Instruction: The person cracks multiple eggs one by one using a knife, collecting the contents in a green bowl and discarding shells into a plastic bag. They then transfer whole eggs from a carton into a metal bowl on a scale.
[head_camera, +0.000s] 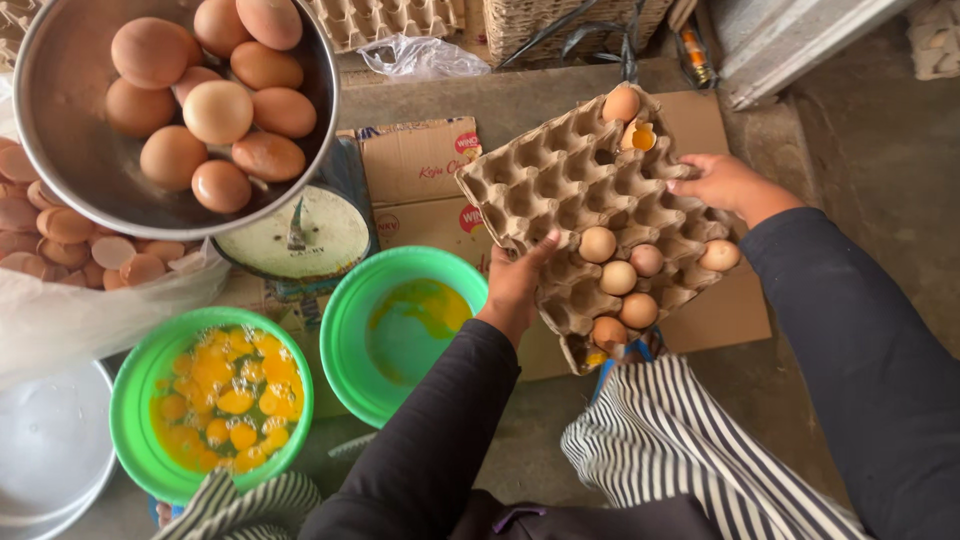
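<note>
presently a grey pulp egg tray (575, 190) is being held tilted above the flattened cardboard (420, 165) on the floor, its long axis running from the far corner down toward the person's striped lap. it is being gripped at two opposite edges: the left hand (518, 285) is closed over the near left edge, thumb on top and fingers hidden beneath, while the right hand (725, 183) is clamped on the far right edge, fingers curled onto the cups.

relative to the tray, everything else is lying to its left. seven whole eggs are being carried in it: one at the far corner (621, 104), five clustered toward the near right (618, 277), and one at the lowest corner. a broken shell with yolk showing (640, 137) is sitting just beside the far egg. the clustered eggs are lying between the two hands, nearer the left one.

two green bowls are being kept left of the tray: the nearer bowl (405, 335) with a smear of yolk, the farther bowl (212, 405) crowded with yolks too many to count. a steel bowl (175, 110) holding about eleven eggs is resting on a weighing scale (297, 240).
</note>
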